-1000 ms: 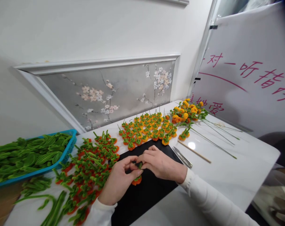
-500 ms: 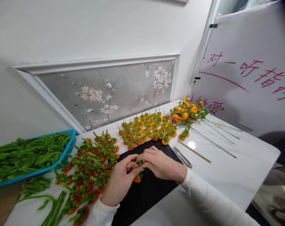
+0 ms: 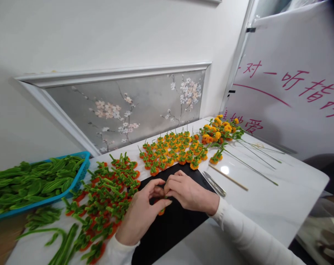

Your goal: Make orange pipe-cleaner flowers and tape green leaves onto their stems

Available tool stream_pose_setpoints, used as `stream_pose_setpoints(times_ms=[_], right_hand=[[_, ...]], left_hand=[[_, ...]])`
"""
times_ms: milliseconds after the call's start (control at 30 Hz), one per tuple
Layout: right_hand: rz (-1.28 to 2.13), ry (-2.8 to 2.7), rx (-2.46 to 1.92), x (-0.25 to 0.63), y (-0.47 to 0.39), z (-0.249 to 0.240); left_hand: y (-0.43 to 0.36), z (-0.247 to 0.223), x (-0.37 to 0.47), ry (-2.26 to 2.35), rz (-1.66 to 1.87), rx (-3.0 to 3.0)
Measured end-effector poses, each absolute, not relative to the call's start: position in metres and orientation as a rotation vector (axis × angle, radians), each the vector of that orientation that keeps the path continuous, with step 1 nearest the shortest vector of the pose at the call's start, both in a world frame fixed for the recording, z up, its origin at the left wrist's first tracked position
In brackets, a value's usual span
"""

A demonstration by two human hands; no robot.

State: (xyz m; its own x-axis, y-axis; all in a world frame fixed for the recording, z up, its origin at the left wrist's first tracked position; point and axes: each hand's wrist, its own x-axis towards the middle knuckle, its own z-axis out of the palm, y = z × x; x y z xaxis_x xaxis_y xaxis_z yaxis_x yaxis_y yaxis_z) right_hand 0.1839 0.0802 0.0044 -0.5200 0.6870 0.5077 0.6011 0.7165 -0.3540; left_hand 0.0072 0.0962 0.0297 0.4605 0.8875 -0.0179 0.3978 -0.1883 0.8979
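White table (image 3: 269, 206); panelled wall (image 3: 122, 40); left hand (image 3: 140, 211) wide by flower (image 3: 161, 212); right hand (image 3: 185, 192): hold unclear

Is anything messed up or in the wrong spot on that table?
Nothing looks spilled or broken. One little yellow-and-green piece sits apart from the flower cluster, near the wooden stick, so it looks a bit left out. The orange flower by the left hand is mostly hidden, so I can't tell about that one.
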Motion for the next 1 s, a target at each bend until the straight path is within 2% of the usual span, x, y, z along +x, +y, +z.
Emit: stream_pose_setpoints(times_ms=[233, 1000], right_hand=[[0.245, -2.242, -0.933, 0.186, 0.077, 0.012], [0.23, -2.291, -0.96, 0.19, 0.078, 0.014]], left_hand=[[0.096, 0.034, 0.01, 1.142, 0.777, 1.67], [0.095, 0.036, 0.008, 1.036, 0.627, 1.637]])
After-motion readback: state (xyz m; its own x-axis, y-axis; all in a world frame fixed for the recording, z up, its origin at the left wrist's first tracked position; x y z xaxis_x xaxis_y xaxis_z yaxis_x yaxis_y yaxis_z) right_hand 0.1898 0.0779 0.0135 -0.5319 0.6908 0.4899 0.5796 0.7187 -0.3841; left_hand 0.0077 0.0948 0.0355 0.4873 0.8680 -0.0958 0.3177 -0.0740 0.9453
